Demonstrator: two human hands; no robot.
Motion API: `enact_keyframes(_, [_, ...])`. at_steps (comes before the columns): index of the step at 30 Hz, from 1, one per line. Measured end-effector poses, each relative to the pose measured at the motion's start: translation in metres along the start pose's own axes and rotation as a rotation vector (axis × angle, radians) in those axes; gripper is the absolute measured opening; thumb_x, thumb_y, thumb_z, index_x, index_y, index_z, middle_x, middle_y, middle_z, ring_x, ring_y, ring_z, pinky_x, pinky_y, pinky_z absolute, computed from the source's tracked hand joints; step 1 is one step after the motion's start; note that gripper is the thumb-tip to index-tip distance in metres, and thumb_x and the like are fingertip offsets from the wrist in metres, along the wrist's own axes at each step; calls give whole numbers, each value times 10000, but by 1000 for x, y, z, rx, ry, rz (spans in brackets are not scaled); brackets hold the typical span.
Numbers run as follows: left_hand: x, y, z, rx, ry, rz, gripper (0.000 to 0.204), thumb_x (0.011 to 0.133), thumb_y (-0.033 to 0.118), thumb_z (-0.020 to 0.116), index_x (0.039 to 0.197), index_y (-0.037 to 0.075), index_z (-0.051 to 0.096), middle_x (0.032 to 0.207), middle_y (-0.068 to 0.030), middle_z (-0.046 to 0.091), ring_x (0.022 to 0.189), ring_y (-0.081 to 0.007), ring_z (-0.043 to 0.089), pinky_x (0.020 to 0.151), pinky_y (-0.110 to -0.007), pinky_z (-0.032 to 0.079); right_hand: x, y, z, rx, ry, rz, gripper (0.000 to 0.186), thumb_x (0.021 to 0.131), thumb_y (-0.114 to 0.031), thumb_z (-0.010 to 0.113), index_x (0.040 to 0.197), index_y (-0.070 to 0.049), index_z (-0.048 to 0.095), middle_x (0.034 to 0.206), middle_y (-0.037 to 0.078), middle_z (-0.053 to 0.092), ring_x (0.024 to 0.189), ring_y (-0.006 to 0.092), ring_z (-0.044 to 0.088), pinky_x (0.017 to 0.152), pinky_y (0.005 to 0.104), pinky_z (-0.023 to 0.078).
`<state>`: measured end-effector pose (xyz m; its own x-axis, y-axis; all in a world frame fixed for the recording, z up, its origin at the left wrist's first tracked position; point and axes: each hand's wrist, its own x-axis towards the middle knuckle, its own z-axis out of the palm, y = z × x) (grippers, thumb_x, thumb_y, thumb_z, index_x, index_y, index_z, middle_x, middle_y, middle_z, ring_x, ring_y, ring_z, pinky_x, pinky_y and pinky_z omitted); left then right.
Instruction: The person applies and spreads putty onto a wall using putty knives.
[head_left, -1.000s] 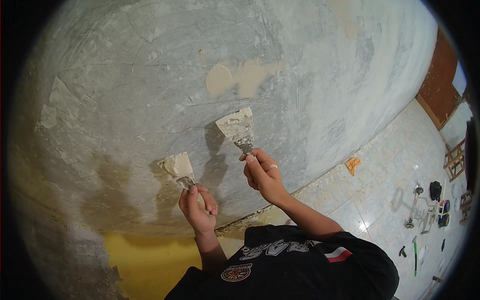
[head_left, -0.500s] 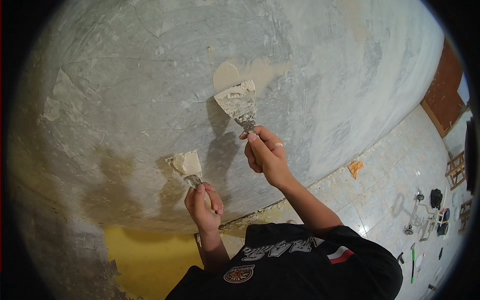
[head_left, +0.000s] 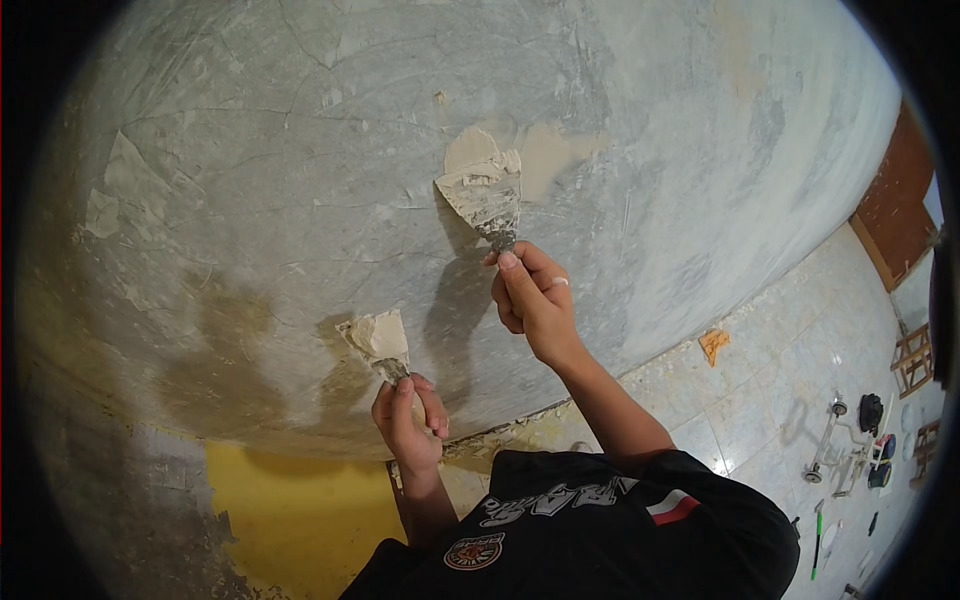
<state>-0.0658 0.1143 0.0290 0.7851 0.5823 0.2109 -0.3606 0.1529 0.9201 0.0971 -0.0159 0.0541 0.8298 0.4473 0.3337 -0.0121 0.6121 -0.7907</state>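
My right hand [head_left: 536, 302] grips a wide putty knife [head_left: 483, 203] by its handle, thumb along the top. Cream putty coats the blade, thickest along its front edge, which meets or nearly meets the grey wall [head_left: 300, 190] just below a fresh putty patch [head_left: 471, 150]. A second, smoothed patch [head_left: 556, 158] spreads to the right of it. Lower and to the left, my left hand [head_left: 408, 425] pinches a smaller putty knife [head_left: 392, 366], with a thick lump of putty [head_left: 379, 335] on its blade. Both handles are mostly hidden by my fingers.
A yellow painted area [head_left: 300, 510] lies below the wall at lower left. On the tiled floor [head_left: 770, 390] at right are an orange scrap [head_left: 713, 344], a white metal frame with wheels [head_left: 840, 450] and a green stick-like tool [head_left: 817, 540]. Wooden furniture [head_left: 912, 357] stands beyond.
The right putty knife has moved slightly up and its front edge now overlaps the lower part of the fresh patch. My left hand with its knife sits a little lower.
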Motion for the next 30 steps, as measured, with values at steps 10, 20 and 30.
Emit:
enact_keyframes(10, [3, 0, 2, -39, -13, -17, 295, 1010, 247, 483, 867, -2, 553, 501, -38, 413, 377, -119, 358, 353, -264, 320, 2, -32, 17, -5, 31, 51, 254, 1054, -277, 507, 1055, -38, 594, 570, -44, 405, 435, 31, 283, 385, 227, 226])
enact_keyframes(20, [3, -12, -8, -12, -32, -31, 311, 1027, 286, 451, 869, 31, 530, 494, -13, 373, 366, -111, 330, 345, -260, 310, -15, -46, -27, -30, 59, -267, 411, 1077, -348, 391, 1205, -18, 601, 751, -5, 466, 626, 65, 413, 563, 238, 358])
enact_keyframes(30, [20, -6, -22, -23, -178, -85, 300, 1023, 263, 455, 868, 20, 539, 490, -29, 386, 361, -123, 336, 346, -268, 319, -16, -5, 6, -103, 205, -342, 224, 1026, -181, 566, 1175, -18, 599, 827, 27, 649, 639, 34, 463, 568, 204, 364])
